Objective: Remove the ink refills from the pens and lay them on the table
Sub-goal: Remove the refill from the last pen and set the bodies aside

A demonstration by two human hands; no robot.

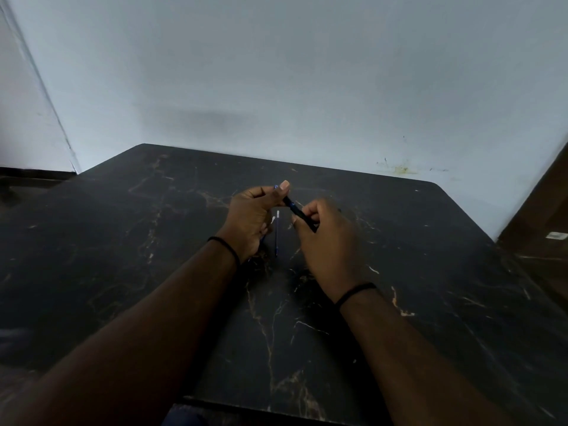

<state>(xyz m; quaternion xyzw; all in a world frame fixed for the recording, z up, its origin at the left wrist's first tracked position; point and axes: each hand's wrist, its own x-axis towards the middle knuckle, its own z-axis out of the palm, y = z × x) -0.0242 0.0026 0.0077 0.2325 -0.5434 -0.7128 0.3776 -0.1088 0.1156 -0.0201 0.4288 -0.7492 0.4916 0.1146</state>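
A dark pen [295, 208] with a blue end is held slantwise above the middle of the black marble table [430, 272]. My left hand [253, 219] grips its upper blue end between thumb and fingers. My right hand [325, 241] grips its lower barrel. A thin ink refill [277, 233] with a white top and blue body lies on the table between my hands. A second refill [271, 222] with a white tip shows partly beside my left palm; most of it is hidden.
The table's far edge meets a pale wall [276, 72]. A brown wooden surface [541, 216] stands at the right. Both wrists carry black bands. The near table edge runs just in front of my body.
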